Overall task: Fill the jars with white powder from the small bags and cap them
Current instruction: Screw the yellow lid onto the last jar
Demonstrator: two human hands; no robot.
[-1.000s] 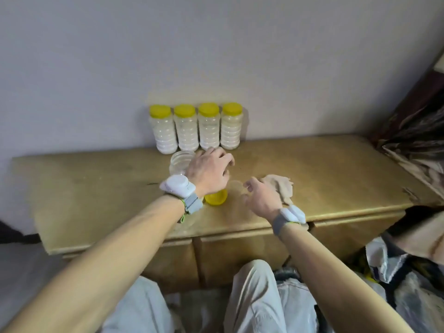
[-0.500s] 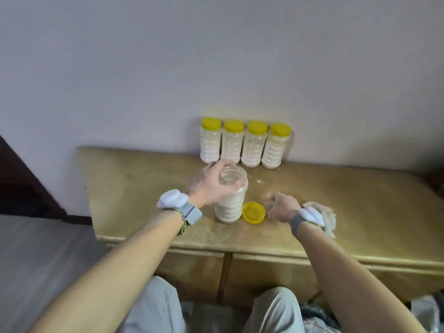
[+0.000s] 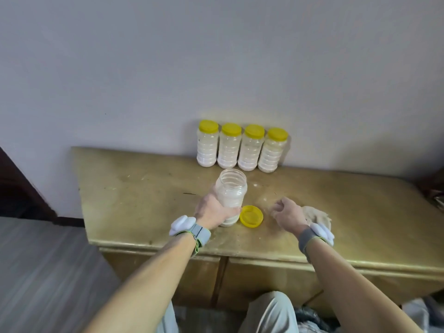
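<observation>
An uncapped clear jar [image 3: 231, 191], mostly full of white powder, stands on the wooden cabinet top [image 3: 144, 188]. My left hand [image 3: 211, 210] grips its lower half from the left. A yellow lid [image 3: 251, 216] lies flat just right of the jar's base. My right hand [image 3: 287, 213] hovers to the right of the lid with fingers loosely curled, holding nothing. A crumpled small bag [image 3: 317, 215] lies behind my right wrist. Several capped jars [image 3: 241, 146] filled with powder stand in a row against the wall.
The cabinet's front edge [image 3: 240, 251] runs just below my wrists, with drawers beneath. Some powder is dusted on the top near the jar. Dark furniture stands at the far left and far right. My knees are below the cabinet.
The view has shifted so everything sits further right and lower. My left hand slid from the jar's mouth down to its lower body. My right hand stayed beside the lid.
</observation>
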